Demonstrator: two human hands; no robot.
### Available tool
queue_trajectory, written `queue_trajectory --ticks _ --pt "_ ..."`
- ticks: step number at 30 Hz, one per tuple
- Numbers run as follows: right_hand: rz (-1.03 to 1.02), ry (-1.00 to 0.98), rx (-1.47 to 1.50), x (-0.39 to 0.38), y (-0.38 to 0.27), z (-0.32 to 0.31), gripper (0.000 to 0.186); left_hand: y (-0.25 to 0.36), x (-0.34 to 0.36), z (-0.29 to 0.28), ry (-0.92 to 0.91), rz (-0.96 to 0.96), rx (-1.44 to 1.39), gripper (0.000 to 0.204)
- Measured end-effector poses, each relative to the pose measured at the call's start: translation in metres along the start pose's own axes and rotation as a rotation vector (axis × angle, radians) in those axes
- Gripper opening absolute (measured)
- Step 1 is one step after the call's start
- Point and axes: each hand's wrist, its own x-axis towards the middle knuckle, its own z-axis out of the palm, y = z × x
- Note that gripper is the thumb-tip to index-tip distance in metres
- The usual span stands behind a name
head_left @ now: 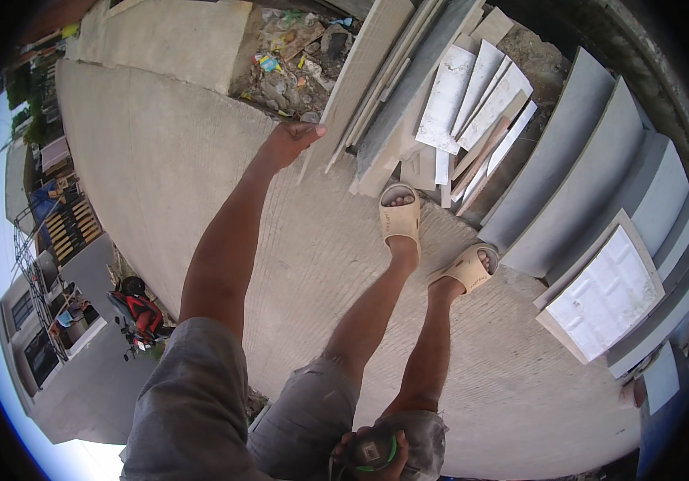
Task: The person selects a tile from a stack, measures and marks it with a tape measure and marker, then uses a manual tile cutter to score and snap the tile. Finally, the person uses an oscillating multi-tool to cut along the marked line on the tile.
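Note:
My left hand (pixel 290 143) reaches out to the edge of a large beige slab (pixel 360 74), the outermost of several slabs leaning together. Its thumb lies on the slab's edge, and the other fingers are curled and partly hidden. Low in the view, close to my shorts, my right hand (pixel 396 465) is wrapped round a black tape measure (pixel 372 450) with a green ring. A thicker grey slab (pixel 408 104) leans just right of the beige one.
White and brown offcuts (pixel 472 96) lean beyond my sandalled feet (pixel 400 212). Large grey sheets (pixel 593 176) stand in a row at the right, with a white panel (pixel 605 293) against them. Litter (pixel 296 64) lies beyond the concrete (pixel 160 160). A red motorcycle (pixel 142 317) is parked left.

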Motion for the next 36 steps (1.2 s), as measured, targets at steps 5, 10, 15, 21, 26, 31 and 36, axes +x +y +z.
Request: queue_trajectory --ticks 5,10,15,21,26,31,36 --pt "0.001 -0.029 0.009 0.004 0.001 0.001 0.055 -0.039 -0.034 0.002 -0.037 -0.169 0.104 0.067" --pt "-0.021 -0.059 0.039 0.011 0.0 0.005 0.054 -0.012 -0.07 0.046 0.515 0.213 0.431 0.037" --pt "-0.025 -0.078 0.09 0.013 0.005 0.009 0.053 0.082 -0.029 0.132 0.471 0.578 0.345 0.048" --pt "-0.013 -0.101 0.118 0.011 0.0 0.005 0.053 0.142 0.09 0.157 0.316 0.102 0.504 0.061" --pt "-0.019 -0.177 0.222 0.012 0.007 0.014 0.052 0.145 0.085 0.153 0.244 0.13 0.616 0.048" --pt "-0.015 -0.138 0.297 0.004 0.006 0.026 0.051 0.133 0.098 0.148 0.292 0.031 0.691 0.039" --pt "-0.014 -0.072 0.263 0.005 0.002 0.026 0.052 0.135 0.111 0.134 0.316 0.036 0.714 0.039"
